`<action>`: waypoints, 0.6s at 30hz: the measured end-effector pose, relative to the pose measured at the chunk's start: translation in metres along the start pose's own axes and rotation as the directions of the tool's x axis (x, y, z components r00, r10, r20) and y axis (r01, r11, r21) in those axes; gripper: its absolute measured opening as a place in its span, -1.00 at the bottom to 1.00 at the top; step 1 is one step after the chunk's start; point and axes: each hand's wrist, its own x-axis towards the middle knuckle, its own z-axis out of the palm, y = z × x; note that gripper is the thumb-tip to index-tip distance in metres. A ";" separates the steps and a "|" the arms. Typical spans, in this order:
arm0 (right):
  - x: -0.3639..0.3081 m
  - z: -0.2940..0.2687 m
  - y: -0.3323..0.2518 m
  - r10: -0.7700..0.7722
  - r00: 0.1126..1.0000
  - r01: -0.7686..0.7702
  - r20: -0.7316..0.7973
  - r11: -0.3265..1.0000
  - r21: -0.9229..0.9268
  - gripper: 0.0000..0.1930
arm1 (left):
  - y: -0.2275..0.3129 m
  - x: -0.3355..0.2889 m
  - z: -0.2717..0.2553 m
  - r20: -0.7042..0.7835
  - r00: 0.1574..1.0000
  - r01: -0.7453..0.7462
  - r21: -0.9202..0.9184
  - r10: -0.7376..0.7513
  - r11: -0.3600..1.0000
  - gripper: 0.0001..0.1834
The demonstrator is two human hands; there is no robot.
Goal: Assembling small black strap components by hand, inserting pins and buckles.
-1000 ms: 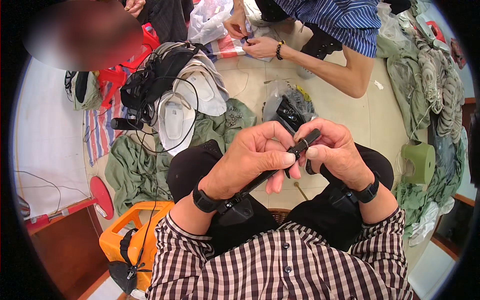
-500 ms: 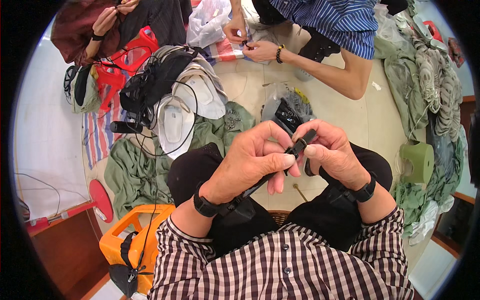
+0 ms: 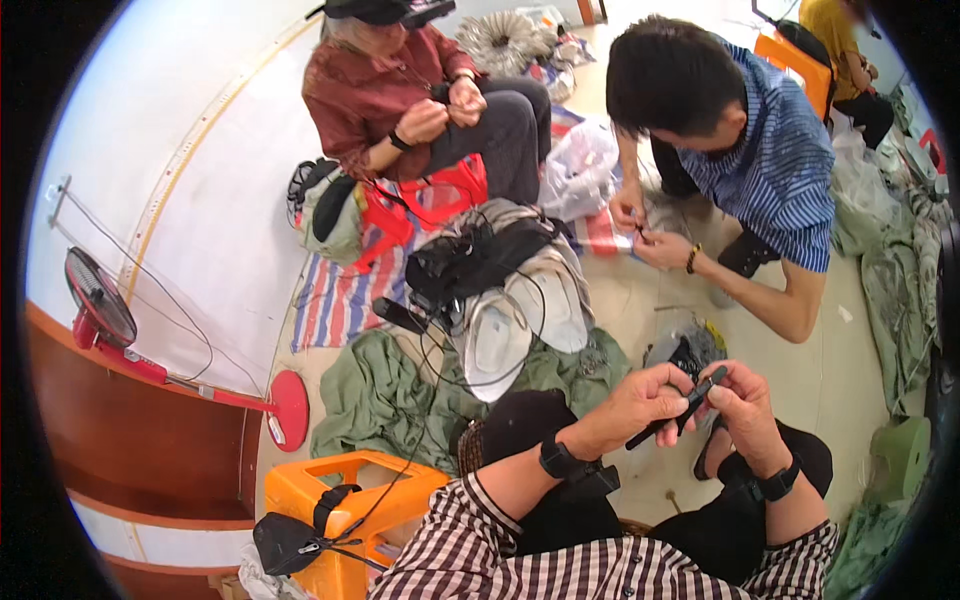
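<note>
My left hand [image 3: 635, 412] is closed on a narrow black strap [image 3: 648, 434], pinching it between thumb and fingers. The strap slants from lower left to upper right, its upper end between the fingers of my right hand [image 3: 745, 402]. That hand is closed too, its thumb pressed near a small dark fitting whose exact shape is too small to tell. Just beyond both hands a clear plastic bag [image 3: 712, 340] with black pieces lies on the floor. Black bands circle both my wrists.
An orange stool [image 3: 290, 480] with a black pouch stands at my left, near a red fan [image 3: 100, 300]. White shoe-shaped pieces [image 3: 492, 335] and black cables lie on green cloth [image 3: 375, 400]. Two people sit opposite, working with their hands. A green stool [image 3: 897, 460] stands right.
The view has swung left and up, so the hands appear lower and further right. Both hands stay on the strap. The fan and more of the co-workers have come into view.
</note>
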 end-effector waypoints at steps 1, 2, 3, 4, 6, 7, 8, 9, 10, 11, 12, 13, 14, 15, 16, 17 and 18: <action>0.001 0.001 0.000 -0.001 1.000 0.001 0.006 1.000 -0.003 -0.81 | -0.002 0.000 -0.001 -0.006 1.000 -0.005 -0.003 0.005 1.000 -0.77; 0.001 0.001 -0.001 0.000 1.000 0.000 0.010 1.000 -0.007 -0.81 | -0.003 0.001 -0.004 -0.006 1.000 -0.018 0.014 0.018 1.000 -0.77; 0.002 0.001 -0.001 -0.012 1.000 0.012 0.017 1.000 -0.009 -0.81 | -0.002 0.002 -0.005 -0.002 1.000 -0.008 -0.006 0.008 1.000 -0.78; 0.003 0.001 -0.001 -0.021 1.000 0.022 0.014 1.000 -0.012 -0.81 | -0.002 0.003 -0.005 0.003 1.000 0.003 -0.028 -0.003 1.000 -0.79; 0.004 0.000 -0.001 -0.031 0.999 0.031 0.015 0.999 -0.015 -0.81 | -0.002 0.005 -0.003 -0.028 1.000 -0.002 -0.034 0.001 0.999 -0.81; 0.005 0.000 -0.001 -0.040 0.999 0.040 0.016 0.999 -0.022 -0.82 | -0.002 0.006 -0.004 -0.032 0.999 -0.003 -0.024 0.002 1.000 -0.82; 0.005 0.000 -0.001 -0.047 0.999 0.048 0.017 0.998 -0.028 -0.82 | -0.002 0.008 -0.005 -0.036 0.999 -0.003 -0.015 0.002 1.000 -0.82; 0.005 0.001 -0.002 -0.044 0.999 0.045 0.017 0.999 -0.029 -0.82 | -0.002 0.008 -0.005 -0.037 0.999 -0.003 -0.018 0.002 1.000 -0.82; 0.006 0.003 -0.004 -0.051 0.998 0.052 0.023 0.998 -0.038 -0.82 | -0.001 0.009 -0.005 -0.038 0.999 -0.014 0.002 0.015 1.000 -0.82; 0.005 0.004 -0.005 -0.058 0.998 0.059 0.029 0.997 -0.048 -0.81 | -0.001 0.009 -0.005 -0.038 0.999 -0.026 0.021 0.027 0.999 -0.82; 0.006 0.003 -0.005 -0.056 0.998 0.058 0.032 0.997 -0.050 -0.81 | 0.000 0.009 -0.004 -0.041 0.999 -0.029 0.019 0.030 0.999 -0.82; 0.007 0.002 -0.004 -0.056 0.998 0.058 0.032 0.997 -0.048 -0.82 | 0.002 0.009 -0.003 -0.049 0.998 -0.025 0.028 0.026 0.999 -0.83; 0.007 0.001 -0.003 -0.056 0.998 0.058 0.032 0.997 -0.047 -0.82 | 0.002 0.009 -0.002 -0.057 0.998 -0.021 0.038 0.023 0.999 -0.84; 0.008 0.003 -0.004 -0.058 0.998 0.060 0.037 0.997 -0.049 -0.82 | 0.002 0.008 -0.001 -0.058 0.998 -0.026 0.038 0.028 0.999 -0.84; 0.009 0.004 -0.004 -0.064 0.998 0.065 0.030 0.997 -0.041 -0.83 | 0.002 0.008 0.000 -0.071 0.997 -0.040 0.032 0.042 0.999 -0.84; 0.010 0.006 -0.004 -0.069 0.997 0.070 0.023 0.997 -0.034 -0.83 | 0.002 0.007 0.001 -0.085 0.995 -0.054 0.026 0.056 0.998 -0.84; 0.011 0.007 -0.004 -0.070 0.997 0.071 0.025 0.997 -0.036 -0.83 | 0.002 0.007 0.001 -0.085 0.995 -0.058 0.025 0.060 0.998 -0.84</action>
